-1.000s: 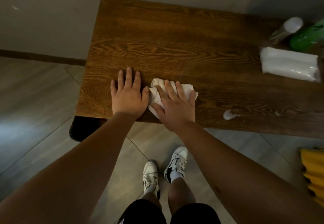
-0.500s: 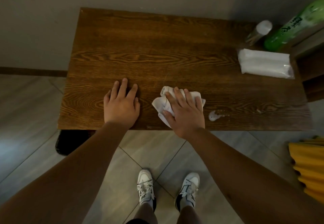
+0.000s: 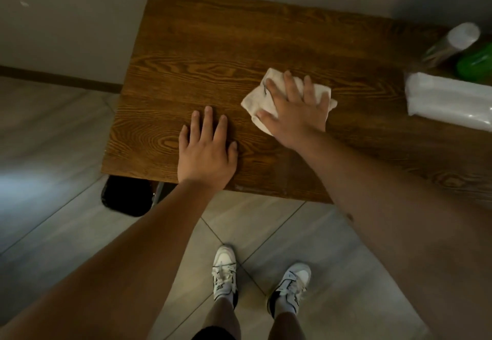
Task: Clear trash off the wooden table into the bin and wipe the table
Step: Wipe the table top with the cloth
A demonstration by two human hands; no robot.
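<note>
Head view, looking down on a dark wooden surface [image 3: 213, 46] set against a grey wall. The right hand [image 3: 295, 110] lies flat on a crumpled white cloth [image 3: 255, 100], fingers straight and spread, pressing it against the wood; nothing is gripped, and the cloth's corners show beyond the fingertips and the thumb. The cloth sits near the middle of the surface, well in from the front edge.

The left hand [image 3: 206, 150] rests palm down on bare wood, just left of the cloth and nearer the front edge than it, fingers straight and slightly apart, holding nothing. It does not touch the cloth.

Right of the cloth and well apart from it, at the frame edge, lies a white plastic-wrapped pack [image 3: 450, 100]. Behind the pack, farther from the cloth, stand a blurred pale-capped cylinder [image 3: 452, 41] and a green bottle [image 3: 476, 65], each only partly in view; whether the two touch cannot be told.

Below the surface's front left corner, down and left of the cloth, a bin [image 3: 125, 196] with a black liner stands on the grey tiled floor [image 3: 53, 166], partly hidden under the wood. The person's white shoes [image 3: 225, 270] stand on the tiles in front of the surface, nearer the camera than the cloth.
</note>
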